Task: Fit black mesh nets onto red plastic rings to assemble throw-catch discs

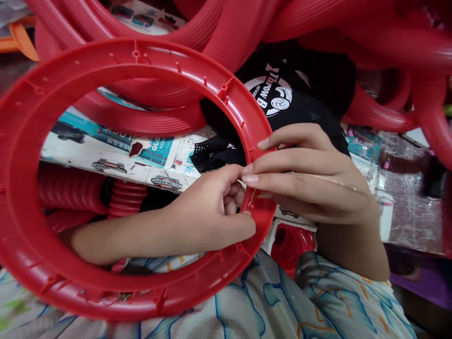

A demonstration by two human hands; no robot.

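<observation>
A large red plastic ring [45, 99] fills the left and middle of the view, tilted over my lap. My left hand [208, 214] reaches through the ring's opening from the left and is closed, pinching at the ring's right rim. My right hand [310, 174] comes from the right with its fingers pressed together on the same spot of the rim. A thin pale thread or strip [328, 181] lies across the back of my right hand. What the fingertips pinch is too small to name.
Many more red rings [226, 28] are stacked behind and above. A black mesh cloth with white print [282, 94] hangs behind the ring. A printed cardboard box [116, 155] lies under it. Clear plastic bags [409, 207] sit at right. Patterned fabric [268, 301] covers my lap.
</observation>
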